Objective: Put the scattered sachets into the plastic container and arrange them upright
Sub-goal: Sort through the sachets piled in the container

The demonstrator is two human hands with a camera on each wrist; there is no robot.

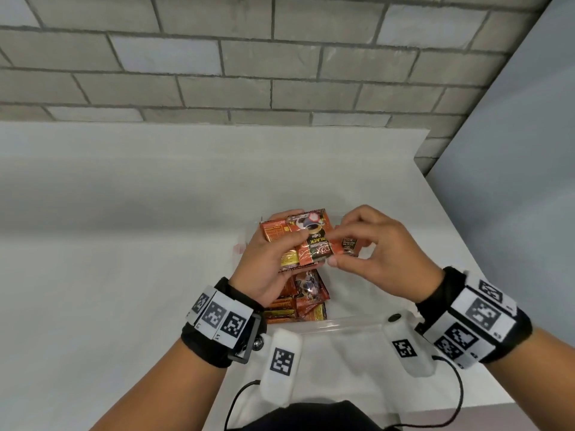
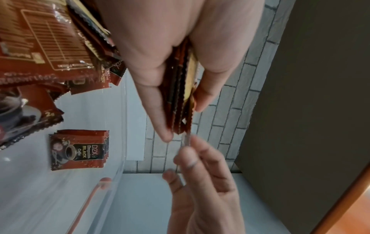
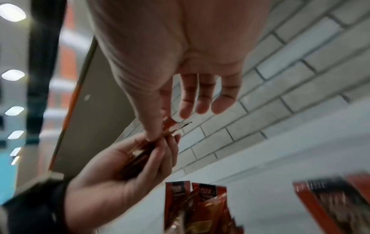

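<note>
My left hand (image 1: 280,244) grips a stack of red-and-black coffee sachets (image 1: 311,244) by its edges, thumb on one side and fingers on the other, above the clear plastic container (image 1: 342,325). My right hand (image 1: 337,248) pinches the near edge of the stack's top sachet (image 3: 172,127) between thumb and forefinger. In the left wrist view the stack (image 2: 180,95) shows edge-on between my left fingers (image 2: 154,102). More sachets (image 1: 301,300) lie flat and overlapping in the container, and a single sachet (image 2: 80,148) lies apart on its floor.
The container sits on a white table (image 1: 124,244) close to its front edge. A grey brick wall (image 1: 249,73) stands behind, and a grey panel (image 1: 513,181) closes the right side. Cables from the wrist cameras hang near my body.
</note>
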